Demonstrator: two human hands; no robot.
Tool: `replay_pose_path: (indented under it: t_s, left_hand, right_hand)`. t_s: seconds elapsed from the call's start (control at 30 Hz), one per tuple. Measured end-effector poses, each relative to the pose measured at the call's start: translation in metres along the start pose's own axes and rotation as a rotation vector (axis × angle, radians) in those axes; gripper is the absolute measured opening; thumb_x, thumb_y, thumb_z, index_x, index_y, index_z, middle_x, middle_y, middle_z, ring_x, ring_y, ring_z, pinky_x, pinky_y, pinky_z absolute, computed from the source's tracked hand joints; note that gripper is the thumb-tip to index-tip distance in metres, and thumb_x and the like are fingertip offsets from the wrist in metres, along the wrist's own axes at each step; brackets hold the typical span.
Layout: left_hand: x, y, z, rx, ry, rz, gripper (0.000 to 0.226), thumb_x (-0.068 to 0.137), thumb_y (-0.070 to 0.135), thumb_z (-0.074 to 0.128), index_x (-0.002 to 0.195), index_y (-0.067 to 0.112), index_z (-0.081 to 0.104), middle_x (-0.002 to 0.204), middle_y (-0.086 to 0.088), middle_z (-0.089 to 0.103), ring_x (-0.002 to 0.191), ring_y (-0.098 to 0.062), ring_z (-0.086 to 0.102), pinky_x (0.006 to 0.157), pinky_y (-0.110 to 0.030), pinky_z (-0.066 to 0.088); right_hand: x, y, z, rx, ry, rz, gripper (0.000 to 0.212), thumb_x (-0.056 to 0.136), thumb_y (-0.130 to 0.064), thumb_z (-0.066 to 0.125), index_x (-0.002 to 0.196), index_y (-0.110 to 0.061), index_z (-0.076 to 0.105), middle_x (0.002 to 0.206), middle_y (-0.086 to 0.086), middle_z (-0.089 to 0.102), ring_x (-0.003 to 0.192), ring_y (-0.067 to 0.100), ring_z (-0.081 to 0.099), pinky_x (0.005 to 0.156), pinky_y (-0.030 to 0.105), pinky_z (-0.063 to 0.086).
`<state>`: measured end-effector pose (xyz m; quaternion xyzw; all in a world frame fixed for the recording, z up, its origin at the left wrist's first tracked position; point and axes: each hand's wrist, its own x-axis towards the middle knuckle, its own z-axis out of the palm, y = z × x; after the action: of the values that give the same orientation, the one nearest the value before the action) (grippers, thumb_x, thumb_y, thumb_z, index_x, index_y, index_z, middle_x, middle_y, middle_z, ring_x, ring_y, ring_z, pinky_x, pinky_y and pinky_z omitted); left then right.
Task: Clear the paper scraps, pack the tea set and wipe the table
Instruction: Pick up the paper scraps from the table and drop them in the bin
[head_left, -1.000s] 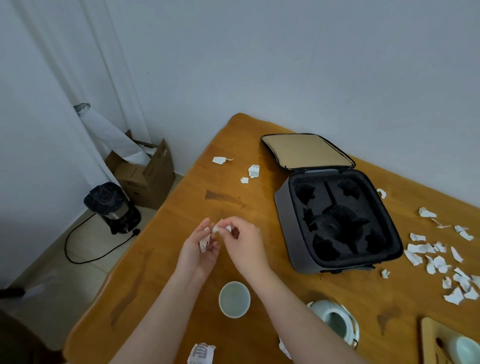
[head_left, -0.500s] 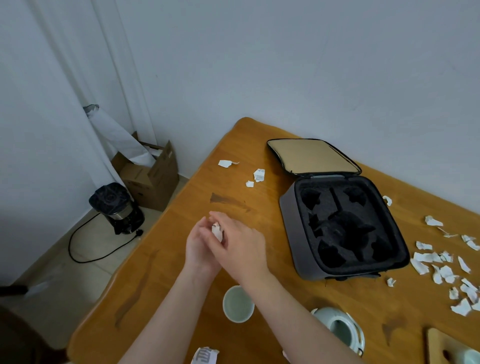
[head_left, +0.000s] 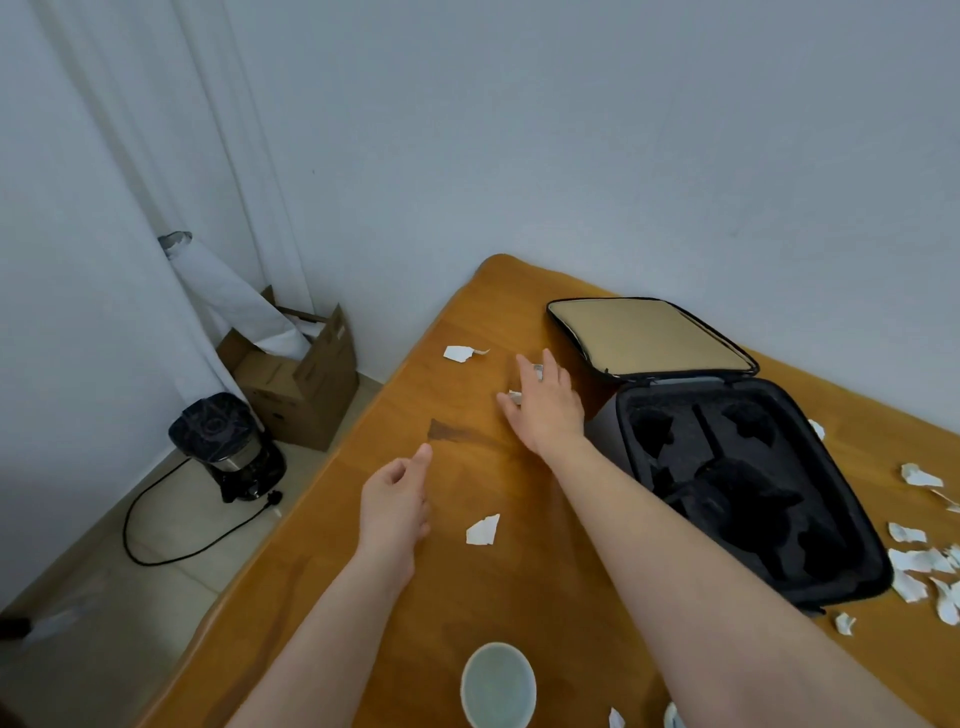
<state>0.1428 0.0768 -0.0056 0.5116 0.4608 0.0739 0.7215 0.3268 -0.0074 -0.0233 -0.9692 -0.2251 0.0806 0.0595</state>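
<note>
Early, clearing | scraps (head_left: 909, 561) heaped at 3, strays at 12 | right hand (head_left: 545, 410) spread over strays | left hand (head_left: 395, 501) curled, contents cannot tell | case (head_left: 753, 457) open, empty | cup (head_left: 497, 683) at 6, unpacked | wipe pending

Bare tabletop (head_left: 363, 597) left of open case (head_left: 769, 431), case blocking the right, cup (head_left: 497, 683) near front edge

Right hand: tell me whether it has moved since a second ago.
Yes. The right hand has left the left hand and reached away from the cup toward the table's far end, now beside the open case where lid meets base.
</note>
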Motion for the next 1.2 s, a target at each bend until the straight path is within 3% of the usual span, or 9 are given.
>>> replay_pose_path:
  t_s: [0.1, 0.2, 0.37, 0.5, 0.6, 0.7, 0.97, 1.07, 1.2]
  left_hand:
    - [0.023, 0.010, 0.010, 0.345, 0.013, 0.299, 0.037, 0.098, 0.039, 0.047, 0.068, 0.017, 0.053, 0.061, 0.002, 0.045, 0.058, -0.012, 0.043, 0.055, -0.021, 0.035]
    - [0.055, 0.029, 0.024, 0.602, 0.067, 0.504, 0.035, 0.099, 0.040, 0.044, 0.077, 0.017, 0.058, 0.069, 0.004, 0.052, 0.068, -0.011, 0.051, 0.061, -0.022, 0.039]
    - [0.104, 0.056, 0.050, 1.072, 0.176, 0.691, 0.027, 0.101, 0.038, 0.038, 0.097, 0.020, 0.058, 0.079, 0.003, 0.061, 0.072, -0.015, 0.059, 0.068, -0.032, 0.055]
    - [0.130, 0.064, 0.064, 1.394, 0.213, 0.749, 0.025, 0.102, 0.035, 0.037, 0.112, 0.017, 0.050, 0.089, 0.000, 0.055, 0.071, -0.015, 0.054, 0.057, -0.027, 0.045]
    - [0.146, 0.068, 0.073, 1.480, 0.230, 0.806, 0.027, 0.101, 0.033, 0.043, 0.121, 0.017, 0.048, 0.109, -0.004, 0.056, 0.079, -0.018, 0.059, 0.058, -0.025, 0.040]
    - [0.156, 0.072, 0.079, 1.521, 0.193, 0.826, 0.040, 0.100, 0.036, 0.044, 0.137, 0.021, 0.039, 0.125, -0.008, 0.049, 0.086, -0.022, 0.062, 0.061, -0.026, 0.041]
    - [0.171, 0.065, 0.087, 1.430, 0.156, 0.825, 0.022, 0.100, 0.035, 0.043, 0.104, 0.014, 0.049, 0.107, -0.007, 0.051, 0.075, -0.020, 0.058, 0.065, -0.032, 0.054]
    - [0.170, 0.063, 0.088, 1.437, 0.148, 0.853, 0.022, 0.102, 0.032, 0.039, 0.101, 0.012, 0.048, 0.107, -0.008, 0.051, 0.073, -0.019, 0.057, 0.062, -0.030, 0.051]
    - [0.159, 0.069, 0.083, 1.382, 0.199, 0.945, 0.022, 0.104, 0.031, 0.030, 0.095, 0.014, 0.042, 0.084, -0.002, 0.054, 0.062, -0.015, 0.052, 0.055, -0.028, 0.047]
  right_hand:
    - [0.010, 0.002, 0.004, -0.065, -0.011, 0.003, 0.057, 0.098, -0.052, 0.038, 0.147, -0.025, 0.027, 0.154, 0.013, 0.024, 0.135, 0.031, 0.032, 0.106, 0.043, 0.035]
    - [0.014, 0.002, 0.007, -0.088, 0.068, -0.033, 0.043, 0.101, -0.042, 0.040, 0.137, -0.019, 0.042, 0.136, 0.011, 0.045, 0.122, 0.026, 0.041, 0.097, 0.036, 0.041]
    - [0.012, 0.008, 0.012, -0.028, 0.129, -0.006, 0.031, 0.101, -0.017, 0.043, 0.131, -0.013, 0.051, 0.131, 0.008, 0.050, 0.119, 0.023, 0.042, 0.089, 0.032, 0.046]
    - [0.008, 0.008, 0.014, -0.028, 0.174, 0.005, 0.030, 0.095, 0.001, 0.042, 0.118, -0.011, 0.058, 0.117, 0.008, 0.058, 0.106, 0.022, 0.048, 0.074, 0.030, 0.044]
    - [0.005, 0.009, 0.011, -0.061, 0.166, 0.037, 0.028, 0.090, 0.009, 0.044, 0.103, -0.009, 0.061, 0.104, 0.008, 0.063, 0.091, 0.020, 0.051, 0.065, 0.029, 0.040]
    - [0.002, 0.011, 0.007, -0.117, 0.160, -0.003, 0.028, 0.092, 0.007, 0.045, 0.109, -0.010, 0.060, 0.105, 0.006, 0.064, 0.094, 0.021, 0.057, 0.069, 0.028, 0.047]
    - [0.000, 0.006, -0.006, -0.188, 0.062, -0.045, 0.025, 0.091, 0.011, 0.044, 0.099, -0.007, 0.059, 0.101, 0.008, 0.064, 0.086, 0.022, 0.060, 0.061, 0.027, 0.041]
    - [-0.003, 0.006, -0.008, -0.173, 0.035, -0.057, 0.028, 0.089, 0.014, 0.044, 0.077, -0.011, 0.050, 0.097, 0.007, 0.063, 0.076, 0.021, 0.053, 0.061, 0.027, 0.040]
    - [-0.005, 0.008, -0.011, -0.150, 0.026, -0.070, 0.041, 0.086, 0.015, 0.045, 0.061, -0.014, 0.030, 0.068, -0.001, 0.041, 0.061, 0.016, 0.042, 0.059, 0.027, 0.038]
